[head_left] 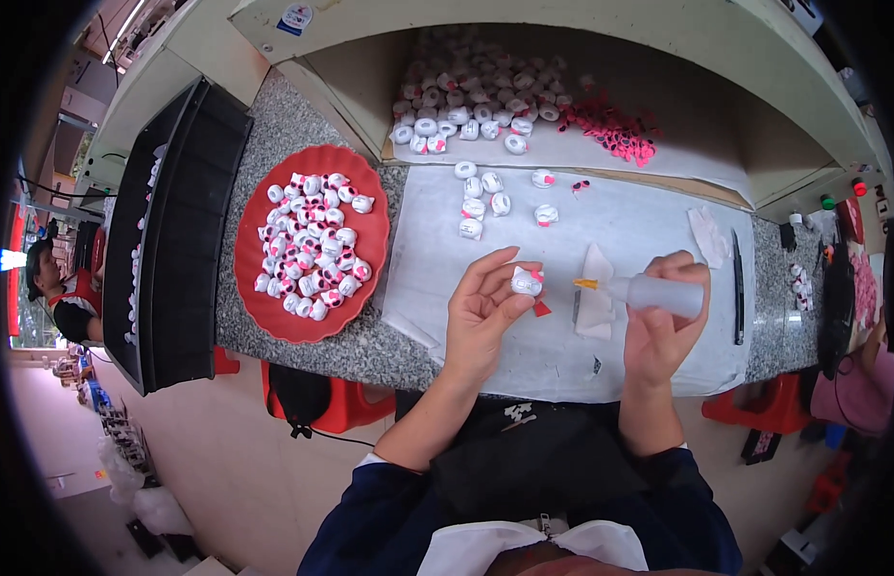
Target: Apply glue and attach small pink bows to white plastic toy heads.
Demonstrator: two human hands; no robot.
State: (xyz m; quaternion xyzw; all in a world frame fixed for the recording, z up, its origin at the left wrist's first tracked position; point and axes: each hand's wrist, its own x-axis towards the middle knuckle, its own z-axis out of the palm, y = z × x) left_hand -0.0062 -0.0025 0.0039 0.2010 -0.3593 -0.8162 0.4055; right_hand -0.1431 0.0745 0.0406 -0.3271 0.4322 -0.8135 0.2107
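Note:
Between the fingertips and thumb of my left hand (485,312) is a small white cat-head figure (527,280) with a pink bow. My right hand (660,322) grips a translucent squeeze bottle (666,296), tilted on its side. Its thin orange-yellow nozzle (586,283) points left at the figure, with a gap between them. Under the hands lies white paper (428,278), with a folded white tissue (595,322) below the nozzle. A small red piece (542,308) shows beside my left thumb. Several loose white heads (474,207) and a pink-and-black piece (581,186) lie farther back.
At left a red scalloped plate (250,192) holds many white-and-pink heads. Beyond it stands a black crate (202,144). On the shelf at the back are piled white heads (466,91) and pink pieces (625,139). Black tweezers (738,288) lie at right. Other people sit at both sides.

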